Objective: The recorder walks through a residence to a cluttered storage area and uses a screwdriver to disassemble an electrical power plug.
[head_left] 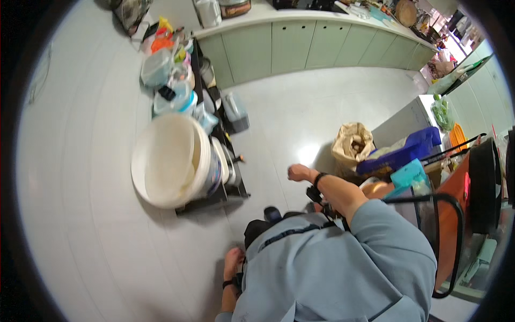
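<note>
My right hand point(298, 172) is raised in front of me over the grey tiled floor, its fingers curled into a loose fist with nothing in it. A black band sits on that wrist. The nearest thing to it is a brown paper bag point(351, 142) standing on the floor just to its right. My left hand point(233, 261) hangs low beside my body, empty, with relaxed fingers and a dark band at the wrist. My grey-blue top fills the lower middle of the view.
A big white bucket point(166, 161) sits on a low black rack point(232, 189) to my left, with plastic containers point(171, 86) behind it. Pale green cabinets point(289, 45) line the far wall. A blue crate point(402, 153), teal box point(409, 174) and orange cart point(456, 214) crowd my right.
</note>
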Tool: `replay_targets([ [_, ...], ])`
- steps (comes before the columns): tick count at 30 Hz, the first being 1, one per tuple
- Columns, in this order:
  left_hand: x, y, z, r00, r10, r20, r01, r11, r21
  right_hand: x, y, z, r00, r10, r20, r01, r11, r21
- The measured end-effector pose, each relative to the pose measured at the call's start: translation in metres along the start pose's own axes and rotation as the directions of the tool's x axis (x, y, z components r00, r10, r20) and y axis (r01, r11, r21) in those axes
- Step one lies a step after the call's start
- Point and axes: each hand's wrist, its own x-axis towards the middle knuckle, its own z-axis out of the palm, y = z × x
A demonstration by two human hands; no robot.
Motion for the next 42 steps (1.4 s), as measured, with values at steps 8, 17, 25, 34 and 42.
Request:
replay_targets([
  [8, 0.123, 0.127, 0.011, 0.997, -0.024, 0.08, 0.018, 0.997, 0.075, 0.002, 0.186, -0.079, 0.996, 0.062, -0.071, -0.071, 0.988, -0.133],
  [17, 0.256, 0.268, 0.075, 0.984, -0.034, 0.176, -0.022, 0.951, 0.307, 0.044, 0.315, -0.154, 0.953, 0.273, -0.129, -0.236, 0.941, 0.243],
  [25, 0.369, 0.451, 0.115, 0.947, -0.005, 0.32, -0.203, 0.764, 0.612, 0.068, 0.345, -0.304, 0.867, 0.499, 0.004, -0.374, 0.643, 0.668],
  [34, 0.561, 0.711, 0.211, 0.979, -0.101, 0.178, -0.016, 0.829, 0.559, 0.07, 0.543, -0.347, 0.879, 0.465, -0.102, -0.361, 0.791, 0.493],
  [42, 0.65, 0.897, 0.451, 0.955, -0.049, 0.291, -0.177, 0.695, 0.697, 0.037, 0.729, -0.444, 0.648, 0.751, -0.125, -0.409, 0.483, 0.774],
])
